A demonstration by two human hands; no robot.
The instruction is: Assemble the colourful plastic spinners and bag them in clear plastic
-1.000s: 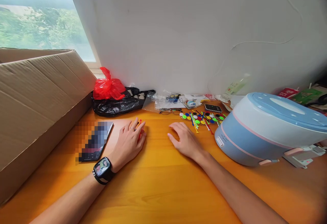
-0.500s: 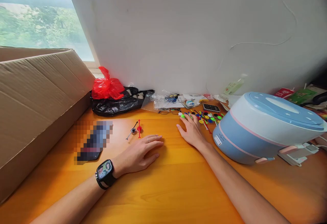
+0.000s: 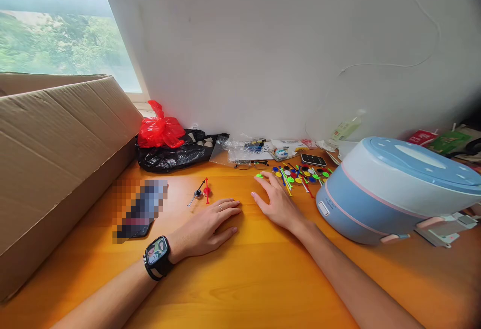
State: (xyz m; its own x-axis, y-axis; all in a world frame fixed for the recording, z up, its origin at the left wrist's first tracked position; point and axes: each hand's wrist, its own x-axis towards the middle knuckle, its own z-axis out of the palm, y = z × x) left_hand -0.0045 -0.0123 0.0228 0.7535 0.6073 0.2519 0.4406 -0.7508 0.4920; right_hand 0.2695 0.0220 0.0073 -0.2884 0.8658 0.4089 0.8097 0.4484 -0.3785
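Got the left hand (image 3: pixel 210 224) flat and spread on the worktop (image 3: pixel 240 279), empty, just near the red spinner (image 3: pixel 206 190). Touching a green disc (image 3: pixel 259 175) with the open right hand (image 3: pixel 278 201), just left of the coloured pile (image 3: pixel 300 174).

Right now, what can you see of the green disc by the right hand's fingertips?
The green disc is small, round, bright green, plastic by the look. It lies flat on the orange wooden table, just left of the pile of coloured discs and sticks, apart from it. The right hand, open and palm down, has a fingertip at its edge; contact too small to tell.
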